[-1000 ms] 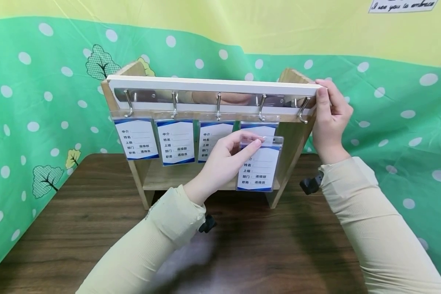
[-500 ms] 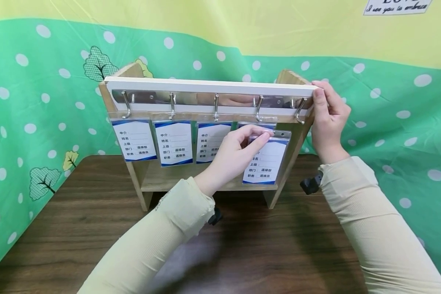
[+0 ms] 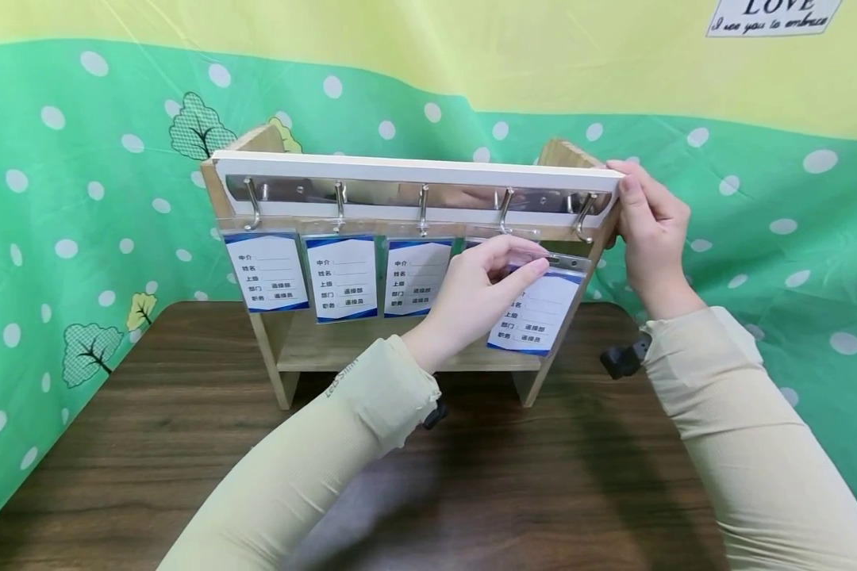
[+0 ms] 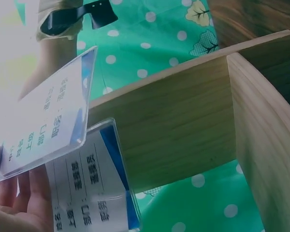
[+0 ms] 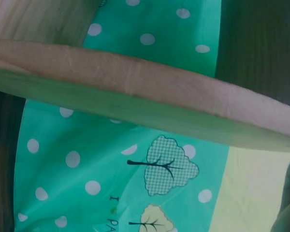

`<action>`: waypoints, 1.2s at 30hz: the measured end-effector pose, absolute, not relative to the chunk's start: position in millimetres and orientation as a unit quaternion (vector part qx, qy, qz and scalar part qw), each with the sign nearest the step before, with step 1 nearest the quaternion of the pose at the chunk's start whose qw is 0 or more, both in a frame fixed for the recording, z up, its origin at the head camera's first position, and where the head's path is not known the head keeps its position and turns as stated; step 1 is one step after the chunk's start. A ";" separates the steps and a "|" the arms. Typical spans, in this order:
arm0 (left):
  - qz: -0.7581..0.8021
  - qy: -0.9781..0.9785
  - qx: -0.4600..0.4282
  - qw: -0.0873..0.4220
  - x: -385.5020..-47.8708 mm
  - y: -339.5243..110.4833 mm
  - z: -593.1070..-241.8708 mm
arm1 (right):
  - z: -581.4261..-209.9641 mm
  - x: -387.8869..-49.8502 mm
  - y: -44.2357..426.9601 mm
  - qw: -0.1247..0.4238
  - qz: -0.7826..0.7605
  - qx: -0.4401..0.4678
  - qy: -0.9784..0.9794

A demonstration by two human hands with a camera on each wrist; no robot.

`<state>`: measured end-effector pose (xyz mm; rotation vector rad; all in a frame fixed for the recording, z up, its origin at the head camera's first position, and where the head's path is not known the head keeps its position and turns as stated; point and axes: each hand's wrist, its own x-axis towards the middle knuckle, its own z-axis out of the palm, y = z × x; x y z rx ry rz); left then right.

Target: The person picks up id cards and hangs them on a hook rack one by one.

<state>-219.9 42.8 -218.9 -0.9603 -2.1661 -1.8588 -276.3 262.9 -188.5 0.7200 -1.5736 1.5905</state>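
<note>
My left hand (image 3: 474,293) pinches the top edge of a clear-sleeved badge (image 3: 536,317), slightly tilted, below the rightmost hook (image 3: 584,218). In the left wrist view this badge (image 4: 48,116) overlaps a hanging badge (image 4: 89,188) behind it. My right hand (image 3: 650,230) grips the right end of the white rail (image 3: 414,168), thumb in front. Badges hang in a row under the other hooks: the leftmost (image 3: 267,274), another (image 3: 343,277) and a third (image 3: 417,277). The fourth is mostly hidden behind my left hand.
The rail sits across a wooden stand (image 3: 274,357) on a dark wood table (image 3: 150,444). A polka-dot cloth (image 3: 64,190) hangs behind and at the sides. The stand's side panel (image 5: 135,82) crosses the right wrist view.
My left hand has carried the badge rightward, from in front of the fourth hook's badge to below the rightmost hook. The right hand keeps its grip on the rail end.
</note>
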 end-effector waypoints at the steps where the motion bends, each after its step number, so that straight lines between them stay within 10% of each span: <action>1: -0.617 -0.717 -0.318 0.066 -219.8 44.7 -218.5 | -188.1 -275.5 264.3 0.372 0.631 0.288 -0.616; 36: -0.472 -0.784 -0.348 0.202 -230.0 94.0 -208.1 | -181.8 -275.8 270.4 0.348 0.653 0.287 -0.608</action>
